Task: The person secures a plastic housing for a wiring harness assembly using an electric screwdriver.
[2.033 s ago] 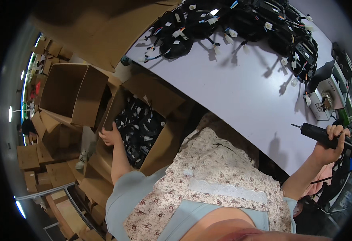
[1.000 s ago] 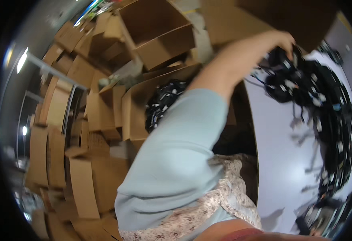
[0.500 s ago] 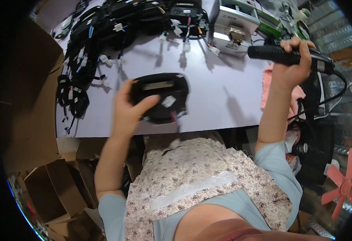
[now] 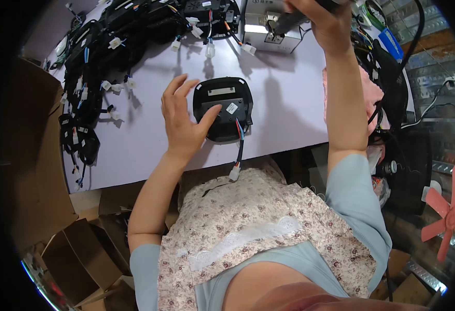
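A black plastic housing (image 4: 225, 120) lies on the table in front of me, its back with a white label facing up. A short wire lead runs from it to a white connector (image 4: 234, 173) hanging over the table's front edge. My left hand (image 4: 182, 120) is at its left side, fingers spread, the thumb over the housing. At the top, my right hand (image 4: 328, 26) grips a corded black electric screwdriver (image 4: 292, 22). Its front end points down-left at the front of a silver metal box (image 4: 270, 42); the exact tip is hard to make out.
Several similar black housings (image 4: 149, 20) with wires and white connectors line the table's back and left. A pink cloth (image 4: 371, 96) lies at the right, near a hanging black cord (image 4: 413, 39). Cardboard boxes (image 4: 79, 254) stand lower left; a pink fan (image 4: 450, 217) is lower right.
The left hand has set the housing down on the table and loosened its fingers. My right hand has carried the screwdriver forward and left to the silver box. The whole view has shifted slightly.
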The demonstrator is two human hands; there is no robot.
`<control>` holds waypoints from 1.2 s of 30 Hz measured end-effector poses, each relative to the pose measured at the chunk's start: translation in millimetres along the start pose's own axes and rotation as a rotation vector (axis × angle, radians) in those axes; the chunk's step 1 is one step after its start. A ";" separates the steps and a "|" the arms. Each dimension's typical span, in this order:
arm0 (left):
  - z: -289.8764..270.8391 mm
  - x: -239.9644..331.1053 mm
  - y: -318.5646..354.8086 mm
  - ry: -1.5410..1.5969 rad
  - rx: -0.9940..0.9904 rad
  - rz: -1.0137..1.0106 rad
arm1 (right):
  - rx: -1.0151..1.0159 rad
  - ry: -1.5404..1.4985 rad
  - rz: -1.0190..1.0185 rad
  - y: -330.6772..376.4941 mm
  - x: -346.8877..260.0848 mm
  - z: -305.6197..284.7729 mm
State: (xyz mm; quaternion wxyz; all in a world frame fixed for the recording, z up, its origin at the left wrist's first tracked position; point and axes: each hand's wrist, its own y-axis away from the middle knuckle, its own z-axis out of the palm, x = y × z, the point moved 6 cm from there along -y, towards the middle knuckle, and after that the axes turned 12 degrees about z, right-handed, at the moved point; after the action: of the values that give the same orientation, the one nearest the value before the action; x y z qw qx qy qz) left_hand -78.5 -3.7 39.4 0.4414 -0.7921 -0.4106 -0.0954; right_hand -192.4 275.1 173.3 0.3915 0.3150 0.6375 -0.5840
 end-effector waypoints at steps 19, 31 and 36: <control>22.4 -3.3 -5.3 0.096 -0.381 0.163 | 0.039 -0.396 0.239 88.7 -6.8 53.5; 23.5 -6.4 -1.3 0.147 -0.364 0.122 | 0.052 -0.308 0.286 91.8 -4.2 64.5; 24.8 -6.1 -2.2 0.147 -0.358 0.132 | 0.015 -0.265 0.261 87.9 4.7 70.6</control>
State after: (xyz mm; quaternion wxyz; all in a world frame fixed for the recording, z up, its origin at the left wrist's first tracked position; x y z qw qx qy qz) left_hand -89.3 12.7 23.0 0.3277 -0.8740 -0.3011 -0.1952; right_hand -110.0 215.3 124.7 0.5422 0.3184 0.5297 -0.5692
